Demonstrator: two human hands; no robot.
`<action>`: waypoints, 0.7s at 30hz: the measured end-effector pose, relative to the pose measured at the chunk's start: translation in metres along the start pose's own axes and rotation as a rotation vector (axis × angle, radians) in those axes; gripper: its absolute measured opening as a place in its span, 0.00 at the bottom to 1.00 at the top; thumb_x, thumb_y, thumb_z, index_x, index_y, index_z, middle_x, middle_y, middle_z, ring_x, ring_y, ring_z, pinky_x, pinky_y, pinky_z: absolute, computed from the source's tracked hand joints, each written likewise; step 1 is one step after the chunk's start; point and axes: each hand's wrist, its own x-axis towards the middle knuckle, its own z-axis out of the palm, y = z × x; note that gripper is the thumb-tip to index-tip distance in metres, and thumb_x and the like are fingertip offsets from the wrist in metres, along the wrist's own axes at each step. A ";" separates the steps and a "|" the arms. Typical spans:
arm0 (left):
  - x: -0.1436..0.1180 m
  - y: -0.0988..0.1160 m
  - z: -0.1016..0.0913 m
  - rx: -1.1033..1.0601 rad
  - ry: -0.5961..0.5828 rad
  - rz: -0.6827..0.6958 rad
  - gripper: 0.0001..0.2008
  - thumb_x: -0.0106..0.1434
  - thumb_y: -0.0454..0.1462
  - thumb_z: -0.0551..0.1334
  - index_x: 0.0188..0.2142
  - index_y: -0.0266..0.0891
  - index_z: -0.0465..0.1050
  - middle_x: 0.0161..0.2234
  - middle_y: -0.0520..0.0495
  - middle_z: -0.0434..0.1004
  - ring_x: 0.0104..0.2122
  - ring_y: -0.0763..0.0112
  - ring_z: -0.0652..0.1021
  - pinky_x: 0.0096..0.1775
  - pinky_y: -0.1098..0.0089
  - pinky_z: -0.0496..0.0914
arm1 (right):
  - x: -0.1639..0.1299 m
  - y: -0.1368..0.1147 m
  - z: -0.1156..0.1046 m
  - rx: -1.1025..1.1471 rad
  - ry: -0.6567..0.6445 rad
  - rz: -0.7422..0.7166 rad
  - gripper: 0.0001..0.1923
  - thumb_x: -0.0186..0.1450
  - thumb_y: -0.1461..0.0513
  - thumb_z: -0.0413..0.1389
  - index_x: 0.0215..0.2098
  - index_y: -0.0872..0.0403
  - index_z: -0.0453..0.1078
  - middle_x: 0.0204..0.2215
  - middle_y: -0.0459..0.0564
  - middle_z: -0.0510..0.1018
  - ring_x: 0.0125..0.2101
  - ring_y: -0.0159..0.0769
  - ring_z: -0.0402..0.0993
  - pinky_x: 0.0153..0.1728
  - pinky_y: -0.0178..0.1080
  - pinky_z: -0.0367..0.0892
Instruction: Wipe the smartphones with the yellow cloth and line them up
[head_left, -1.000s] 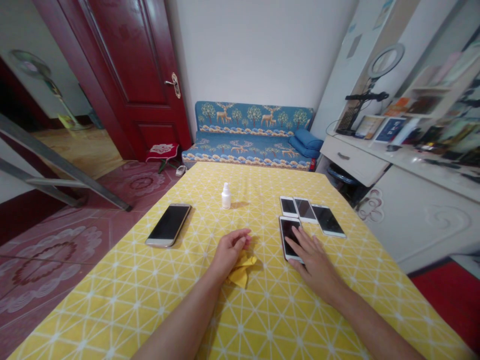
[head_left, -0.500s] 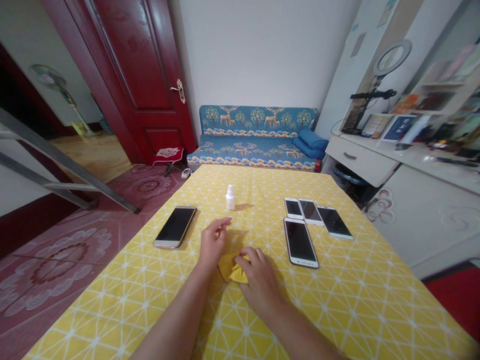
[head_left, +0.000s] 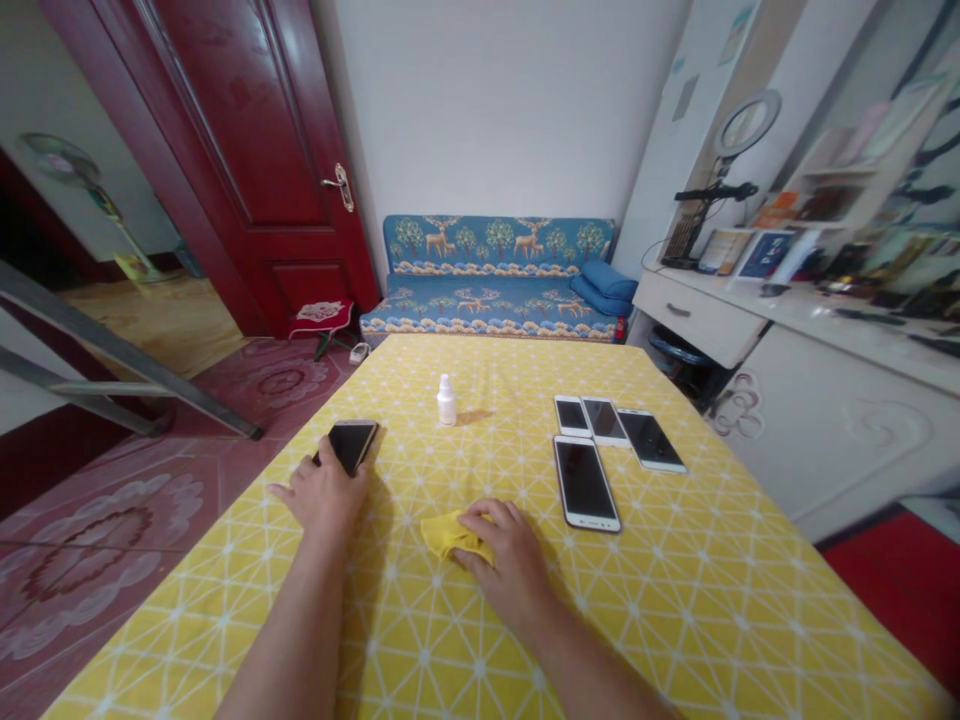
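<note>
now the left hand (head_left: 324, 488) is down over the near end of the dark-screened phone (head_left: 351, 443), left of the little white spray bottle (head_left: 447, 400), fingers curled on it, though i can't quite tell if it has left the desk (head_left: 675, 600). the right hand (head_left: 504, 553) presses flat and loosely closed on the crumpled yellow cloth (head_left: 444, 532), soft and folded, in front of the bottle. right of the bottle, four phones (head_left: 585, 480) lie flat in a cluster, glossy black glass in pale frames; by my reckoning those are either finished or waiting, and the wiping of this one has not begun. the tablecloth is matte yellow with white triangle lines.
</note>
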 end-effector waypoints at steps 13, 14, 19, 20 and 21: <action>-0.003 0.007 -0.021 -0.237 0.190 -0.038 0.45 0.46 0.45 0.69 0.63 0.39 0.56 0.46 0.35 0.70 0.46 0.43 0.72 0.44 0.52 0.65 | 0.000 0.009 0.007 0.134 0.088 -0.015 0.11 0.58 0.65 0.63 0.40 0.49 0.77 0.42 0.50 0.77 0.45 0.42 0.71 0.47 0.43 0.65; -0.003 0.011 -0.023 -0.325 0.245 -0.031 0.47 0.45 0.44 0.70 0.63 0.40 0.56 0.48 0.35 0.69 0.48 0.44 0.71 0.46 0.53 0.65 | 0.001 0.009 0.007 0.184 0.106 -0.003 0.09 0.59 0.65 0.62 0.39 0.49 0.77 0.40 0.49 0.78 0.44 0.41 0.71 0.46 0.42 0.65; -0.013 0.035 -0.028 -1.162 0.038 0.062 0.45 0.44 0.44 0.72 0.61 0.43 0.58 0.44 0.44 0.71 0.42 0.61 0.73 0.43 0.64 0.69 | 0.004 0.010 0.006 0.456 0.236 0.155 0.14 0.66 0.55 0.54 0.29 0.55 0.75 0.26 0.47 0.76 0.29 0.34 0.71 0.31 0.35 0.64; -0.018 0.040 -0.028 -1.364 -0.122 0.062 0.43 0.44 0.43 0.72 0.59 0.43 0.61 0.40 0.47 0.72 0.37 0.66 0.74 0.38 0.68 0.69 | 0.005 0.011 0.005 0.500 0.289 0.222 0.16 0.65 0.53 0.54 0.28 0.56 0.74 0.24 0.46 0.75 0.27 0.34 0.70 0.29 0.35 0.64; -0.023 0.045 -0.027 -1.546 -0.296 0.043 0.40 0.44 0.44 0.73 0.57 0.42 0.63 0.37 0.49 0.72 0.32 0.71 0.73 0.34 0.71 0.69 | 0.005 0.012 0.004 0.545 0.345 0.300 0.18 0.64 0.51 0.54 0.28 0.56 0.73 0.23 0.47 0.75 0.26 0.34 0.70 0.28 0.35 0.63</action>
